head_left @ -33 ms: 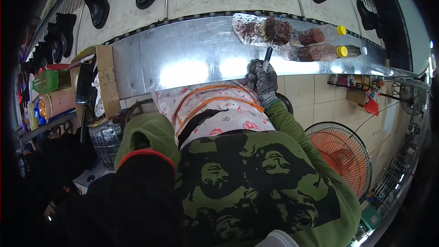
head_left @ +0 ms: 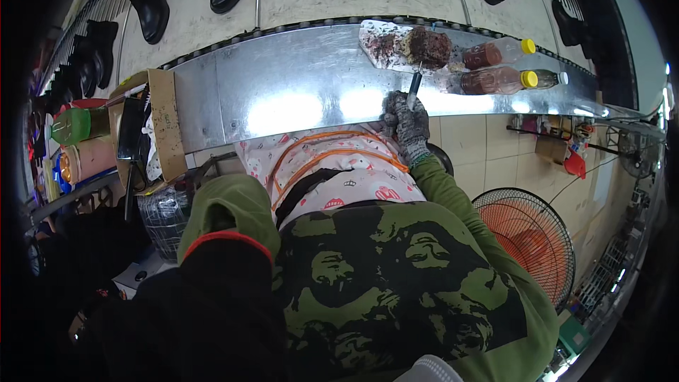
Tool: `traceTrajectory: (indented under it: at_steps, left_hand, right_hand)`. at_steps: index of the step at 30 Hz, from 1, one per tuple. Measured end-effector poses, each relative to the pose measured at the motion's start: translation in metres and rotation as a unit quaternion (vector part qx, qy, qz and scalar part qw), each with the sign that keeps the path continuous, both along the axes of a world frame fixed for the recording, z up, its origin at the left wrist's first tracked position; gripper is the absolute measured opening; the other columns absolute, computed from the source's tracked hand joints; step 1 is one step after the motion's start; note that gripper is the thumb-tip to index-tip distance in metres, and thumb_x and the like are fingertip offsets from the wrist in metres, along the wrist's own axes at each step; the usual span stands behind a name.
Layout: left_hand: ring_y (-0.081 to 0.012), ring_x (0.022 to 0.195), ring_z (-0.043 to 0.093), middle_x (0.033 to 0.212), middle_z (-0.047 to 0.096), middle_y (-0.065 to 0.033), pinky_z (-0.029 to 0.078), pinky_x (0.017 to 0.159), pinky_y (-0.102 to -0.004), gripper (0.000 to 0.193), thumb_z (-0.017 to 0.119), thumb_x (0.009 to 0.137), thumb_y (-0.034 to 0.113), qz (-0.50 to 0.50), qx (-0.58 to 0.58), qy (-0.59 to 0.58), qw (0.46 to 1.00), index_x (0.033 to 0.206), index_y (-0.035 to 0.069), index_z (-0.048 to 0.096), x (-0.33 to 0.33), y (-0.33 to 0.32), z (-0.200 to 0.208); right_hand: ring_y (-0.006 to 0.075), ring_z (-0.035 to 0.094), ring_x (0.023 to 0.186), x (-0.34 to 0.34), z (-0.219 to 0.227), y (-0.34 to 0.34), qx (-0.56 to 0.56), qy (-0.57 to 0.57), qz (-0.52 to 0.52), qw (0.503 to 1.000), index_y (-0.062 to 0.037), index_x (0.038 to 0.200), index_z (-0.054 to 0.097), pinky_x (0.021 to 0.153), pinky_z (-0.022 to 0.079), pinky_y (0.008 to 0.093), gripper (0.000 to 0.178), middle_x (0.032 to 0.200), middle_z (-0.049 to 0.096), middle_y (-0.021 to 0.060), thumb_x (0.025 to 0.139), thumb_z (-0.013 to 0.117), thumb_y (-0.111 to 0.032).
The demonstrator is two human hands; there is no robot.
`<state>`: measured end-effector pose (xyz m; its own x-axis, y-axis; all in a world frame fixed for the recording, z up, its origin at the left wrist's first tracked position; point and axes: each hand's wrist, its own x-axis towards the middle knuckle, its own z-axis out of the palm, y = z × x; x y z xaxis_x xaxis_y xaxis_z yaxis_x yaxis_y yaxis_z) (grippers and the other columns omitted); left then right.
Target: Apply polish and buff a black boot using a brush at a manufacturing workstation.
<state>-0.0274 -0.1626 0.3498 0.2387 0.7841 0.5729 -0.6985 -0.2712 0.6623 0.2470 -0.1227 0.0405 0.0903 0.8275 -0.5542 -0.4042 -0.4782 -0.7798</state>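
In a dark, stained grey glove, my right hand [head_left: 407, 122] rests at the near edge of the metal bench [head_left: 269, 78]. Its fingers are closed around a slim pen-like tool [head_left: 415, 85] with a black shaft and a fine tip pointing away from me. Just beyond that tip sits a dark, crusted brownish block [head_left: 428, 48] on a smeared white sheet [head_left: 373, 41]. My left hand does not show; only the bunched green left sleeve [head_left: 230, 205] is visible.
Right of the block lie two yellow-capped bottles of reddish liquid [head_left: 495, 80] and a dark white-capped bottle [head_left: 549, 80]. Black boots [head_left: 148, 8] stand on a pale conveyor [head_left: 297, 0] beyond the bench. A cardboard box [head_left: 167, 120] is at left, an orange fan [head_left: 527, 240] at right.
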Motion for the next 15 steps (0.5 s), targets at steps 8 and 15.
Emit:
traceTrajectory:
  at_steps: [8,15]
  left_hand:
    - [-0.0188,0.084,0.058,0.088,0.059,-0.0036,0.038,0.094,-0.0362,0.017,0.058,0.086,0.028,0.016,0.018,-0.104,0.994,0.091,0.013,0.054,0.023,0.026,-0.007]
    - [-0.0165,0.082,0.058,0.085,0.060,-0.0027,0.039,0.092,-0.0319,0.015,0.057,0.087,0.027,0.022,0.028,-0.199,0.979,0.083,0.012,0.055,0.008,0.010,-0.011]
  right_hand:
    - [0.0086,0.049,0.050,-0.002,0.004,-0.003,-0.011,-0.005,-0.009,1.000,-0.0041,0.102,0.056,0.038,0.040,0.0236,0.020,0.072,0.056,0.0016,0.090,0.058,-0.020]
    - [0.0084,0.050,0.051,0.002,-0.004,0.000,-0.012,-0.033,0.001,0.999,-0.0042,0.102,0.056,0.039,0.041,0.0238,0.021,0.073,0.056,0.0014,0.090,0.058,-0.021]
